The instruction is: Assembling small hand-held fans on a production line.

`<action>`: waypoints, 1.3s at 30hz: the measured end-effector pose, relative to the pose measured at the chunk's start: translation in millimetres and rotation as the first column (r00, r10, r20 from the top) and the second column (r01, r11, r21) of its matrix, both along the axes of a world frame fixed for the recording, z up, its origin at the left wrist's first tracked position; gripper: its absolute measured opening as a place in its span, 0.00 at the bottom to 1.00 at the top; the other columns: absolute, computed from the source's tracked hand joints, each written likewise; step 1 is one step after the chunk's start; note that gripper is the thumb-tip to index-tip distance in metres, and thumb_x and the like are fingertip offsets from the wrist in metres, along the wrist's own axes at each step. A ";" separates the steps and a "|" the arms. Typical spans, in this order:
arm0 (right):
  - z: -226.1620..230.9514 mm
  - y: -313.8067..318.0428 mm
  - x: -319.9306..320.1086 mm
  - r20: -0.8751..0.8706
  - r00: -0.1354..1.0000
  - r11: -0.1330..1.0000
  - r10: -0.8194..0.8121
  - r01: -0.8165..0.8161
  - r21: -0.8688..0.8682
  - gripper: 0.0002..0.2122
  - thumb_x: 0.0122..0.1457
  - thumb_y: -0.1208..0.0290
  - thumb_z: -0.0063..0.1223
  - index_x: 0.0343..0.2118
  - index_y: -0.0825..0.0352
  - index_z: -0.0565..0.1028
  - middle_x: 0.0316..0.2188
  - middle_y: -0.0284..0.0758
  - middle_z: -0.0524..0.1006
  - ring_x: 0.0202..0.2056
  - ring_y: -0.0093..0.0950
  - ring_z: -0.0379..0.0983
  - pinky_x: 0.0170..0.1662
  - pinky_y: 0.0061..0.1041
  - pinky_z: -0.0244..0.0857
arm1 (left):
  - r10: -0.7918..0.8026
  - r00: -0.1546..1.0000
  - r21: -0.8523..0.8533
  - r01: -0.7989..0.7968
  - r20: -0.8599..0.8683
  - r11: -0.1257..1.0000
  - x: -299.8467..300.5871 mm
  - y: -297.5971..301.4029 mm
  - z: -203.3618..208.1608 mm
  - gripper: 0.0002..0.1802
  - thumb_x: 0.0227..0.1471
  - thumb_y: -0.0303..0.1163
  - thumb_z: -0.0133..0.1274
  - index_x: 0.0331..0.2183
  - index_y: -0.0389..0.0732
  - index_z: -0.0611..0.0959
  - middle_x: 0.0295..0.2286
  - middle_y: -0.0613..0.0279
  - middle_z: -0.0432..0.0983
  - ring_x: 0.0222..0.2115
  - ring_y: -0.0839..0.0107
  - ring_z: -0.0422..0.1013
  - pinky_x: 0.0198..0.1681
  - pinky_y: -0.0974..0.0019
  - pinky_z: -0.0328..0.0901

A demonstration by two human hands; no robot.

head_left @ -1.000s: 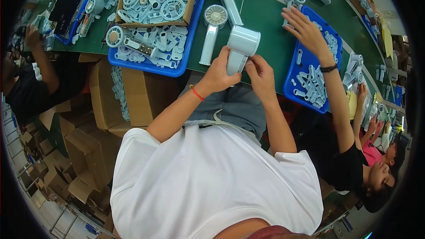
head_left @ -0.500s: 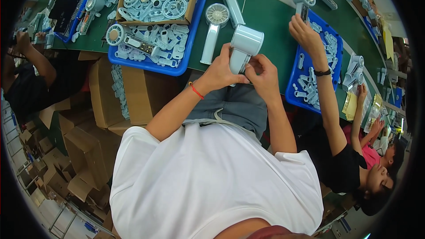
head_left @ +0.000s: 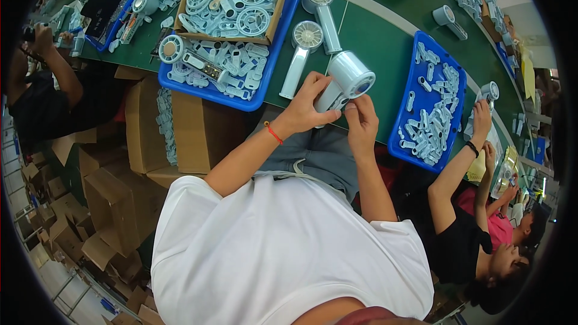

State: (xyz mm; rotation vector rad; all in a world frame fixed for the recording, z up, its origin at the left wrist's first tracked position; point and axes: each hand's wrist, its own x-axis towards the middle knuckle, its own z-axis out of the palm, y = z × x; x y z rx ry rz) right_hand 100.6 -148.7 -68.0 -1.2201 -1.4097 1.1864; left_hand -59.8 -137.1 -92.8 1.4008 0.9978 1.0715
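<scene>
A pale blue handheld fan (head_left: 351, 74) with a drum-shaped head is held up over the near edge of the table, its head tilted to the upper right. My left hand (head_left: 306, 107) wraps round the handle, fingers behind and thumb in front. On the other side, my right hand (head_left: 363, 121) pinches with thumb and forefinger at the handle, just below the head. Whether a small part is between those fingertips is hidden. Two similar fans, a nearer one (head_left: 299, 54) and a farther one (head_left: 323, 17), lie beyond my hands on the green table.
To the left, a blue tray (head_left: 247, 105) of small plastic parts carries a cardboard box (head_left: 269, 37) of rings and covers. Another blue tray (head_left: 397, 149) with small parts lies right. A co-worker's hand (head_left: 481, 119) holds a fan beyond it. Open cartons (head_left: 198, 135) stand lower left.
The fan in my hands has tipped over to the right, showing the end of its head. The co-worker's hand has moved right, away from the blue tray. My view has shifted slightly.
</scene>
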 end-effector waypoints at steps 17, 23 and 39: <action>16.2 -12.3 -12.8 0.082 0.989 0.990 -0.124 0.117 0.084 0.31 0.61 0.51 0.35 0.55 0.77 0.56 0.48 0.43 0.67 0.47 0.28 0.64 0.50 0.23 0.57 | 0.229 0.973 0.033 -0.230 0.039 0.973 19.5 -17.7 39.4 0.25 0.45 0.36 0.55 0.43 0.31 0.70 0.27 0.56 0.74 0.26 0.71 0.68 0.31 0.70 0.64; 11.5 -13.7 -4.7 0.174 0.977 0.983 -0.126 0.099 0.157 0.31 0.61 0.51 0.36 0.54 0.77 0.57 0.45 0.43 0.69 0.45 0.26 0.65 0.47 0.23 0.58 | 0.172 0.982 0.037 -0.175 0.076 0.984 17.6 -20.1 34.7 0.19 0.45 0.28 0.51 0.40 0.30 0.71 0.26 0.56 0.74 0.22 0.72 0.69 0.27 0.73 0.64; -1.5 -12.0 -9.4 0.314 0.941 0.966 -0.126 0.044 0.256 0.23 0.61 0.62 0.38 0.52 0.75 0.59 0.38 0.47 0.67 0.37 0.39 0.66 0.39 0.31 0.61 | 0.250 0.948 0.202 -0.211 -0.195 0.956 18.7 -10.1 15.8 0.22 0.50 0.45 0.50 0.29 0.32 0.72 0.20 0.51 0.67 0.20 0.58 0.66 0.24 0.64 0.61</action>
